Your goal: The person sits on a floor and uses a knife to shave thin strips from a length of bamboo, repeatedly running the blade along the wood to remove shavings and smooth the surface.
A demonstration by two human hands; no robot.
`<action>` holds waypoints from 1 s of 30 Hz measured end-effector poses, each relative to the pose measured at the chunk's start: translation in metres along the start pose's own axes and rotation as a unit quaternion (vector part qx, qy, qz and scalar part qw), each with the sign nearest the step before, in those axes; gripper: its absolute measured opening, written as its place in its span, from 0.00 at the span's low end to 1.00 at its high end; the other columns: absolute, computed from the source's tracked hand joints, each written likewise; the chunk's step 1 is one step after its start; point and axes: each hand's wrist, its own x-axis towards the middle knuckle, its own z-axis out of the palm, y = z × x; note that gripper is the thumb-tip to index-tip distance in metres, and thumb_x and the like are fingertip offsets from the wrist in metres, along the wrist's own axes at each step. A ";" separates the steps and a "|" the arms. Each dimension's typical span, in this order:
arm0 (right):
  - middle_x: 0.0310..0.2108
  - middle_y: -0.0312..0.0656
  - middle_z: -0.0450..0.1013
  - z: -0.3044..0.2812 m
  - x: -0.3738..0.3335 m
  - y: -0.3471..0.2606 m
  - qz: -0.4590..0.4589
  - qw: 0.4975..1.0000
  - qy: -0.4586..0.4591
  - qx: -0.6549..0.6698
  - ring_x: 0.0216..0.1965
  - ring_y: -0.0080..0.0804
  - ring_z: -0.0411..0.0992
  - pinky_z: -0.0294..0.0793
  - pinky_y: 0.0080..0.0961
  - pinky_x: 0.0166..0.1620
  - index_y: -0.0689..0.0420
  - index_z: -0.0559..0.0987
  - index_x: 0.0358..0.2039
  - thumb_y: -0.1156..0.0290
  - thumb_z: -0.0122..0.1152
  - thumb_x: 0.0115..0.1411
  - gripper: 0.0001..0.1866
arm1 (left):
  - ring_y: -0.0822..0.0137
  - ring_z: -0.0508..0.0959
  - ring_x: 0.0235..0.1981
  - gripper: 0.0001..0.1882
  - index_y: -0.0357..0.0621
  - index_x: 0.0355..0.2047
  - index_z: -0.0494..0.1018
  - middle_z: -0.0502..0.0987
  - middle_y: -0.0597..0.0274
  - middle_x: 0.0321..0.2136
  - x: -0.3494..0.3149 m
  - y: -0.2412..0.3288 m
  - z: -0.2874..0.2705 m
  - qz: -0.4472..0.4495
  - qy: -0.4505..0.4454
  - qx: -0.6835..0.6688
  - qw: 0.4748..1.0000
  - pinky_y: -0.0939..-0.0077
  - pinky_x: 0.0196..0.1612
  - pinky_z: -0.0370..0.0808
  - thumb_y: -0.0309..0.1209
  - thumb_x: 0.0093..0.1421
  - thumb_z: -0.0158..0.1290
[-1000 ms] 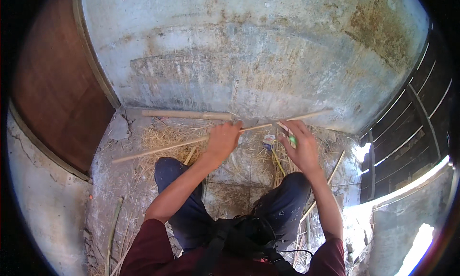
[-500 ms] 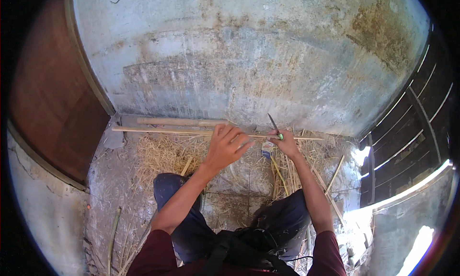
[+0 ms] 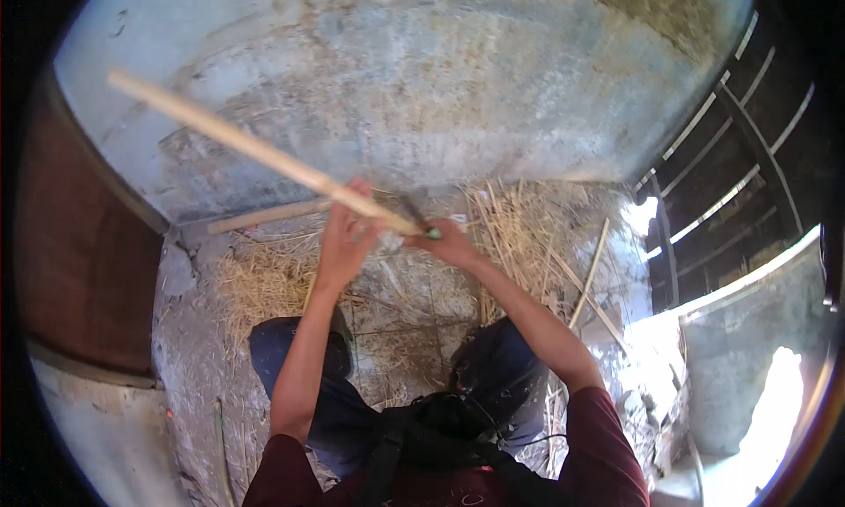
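A long pale bamboo strip [image 3: 238, 142] slants up toward the far left, raised in front of the wall and slightly blurred. My left hand [image 3: 343, 243] is closed round it near its lower end, with fingertips showing past its far edge. In my right hand [image 3: 453, 245] is a knife [image 3: 432, 233] with a green handle. Its dark blade is smeared by motion and points up and left beside the strip's lower end. Whether the right fingers also touch the strip, I cannot tell.
A thicker bamboo pole [image 3: 268, 216] lies along the wall's foot [image 3: 422, 137]. Straw [image 3: 264, 282] is heaped at left and loose stalks [image 3: 519, 234] at right. Another stick [image 3: 591, 274] lies farther right. A brown door [image 3: 88, 243] stands left, dark slats [image 3: 731, 172] right.
The bamboo strip has swung from level near the floor to a steep slant up left. My left hand has gone from spread fingers to gripping it. The right hand with the knife has moved left.
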 end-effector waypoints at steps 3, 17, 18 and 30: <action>0.54 0.55 0.83 0.008 0.008 0.037 -0.231 0.968 0.066 -0.076 0.50 0.42 0.83 0.82 0.39 0.53 0.51 0.85 0.60 0.49 0.76 0.61 0.31 | 0.59 0.84 0.52 0.19 0.39 0.58 0.73 0.85 0.50 0.49 0.014 -0.005 -0.027 -0.114 -0.019 -0.008 0.993 0.65 0.58 0.80 0.34 0.72 0.60; 0.31 0.57 0.84 -0.084 -0.245 0.428 0.193 0.906 0.371 -0.073 0.36 0.56 0.84 0.80 0.48 0.44 0.57 0.90 0.38 0.49 0.62 0.65 0.22 | 0.53 0.64 0.75 0.39 0.29 0.75 0.54 0.65 0.42 0.73 -0.183 -0.028 -0.454 -0.059 0.349 0.006 0.935 0.53 0.81 0.51 0.49 0.79 0.49; 0.29 0.56 0.83 -0.088 -0.330 0.527 0.292 0.865 0.381 -0.148 0.34 0.54 0.83 0.80 0.49 0.42 0.57 0.89 0.32 0.50 0.58 0.66 0.23 | 0.51 0.63 0.75 0.38 0.30 0.75 0.53 0.63 0.41 0.73 -0.167 -0.098 -0.425 -0.067 0.345 -0.079 0.933 0.53 0.82 0.51 0.48 0.79 0.48; 0.42 0.56 0.85 0.256 -0.432 0.547 0.484 0.851 0.206 0.015 0.42 0.55 0.85 0.83 0.46 0.50 0.49 0.90 0.45 0.54 0.74 0.51 0.22 | 0.53 0.68 0.71 0.35 0.35 0.74 0.59 0.68 0.46 0.69 -0.357 -0.173 -0.334 -0.532 0.193 0.323 0.758 0.55 0.74 0.61 0.48 0.79 0.48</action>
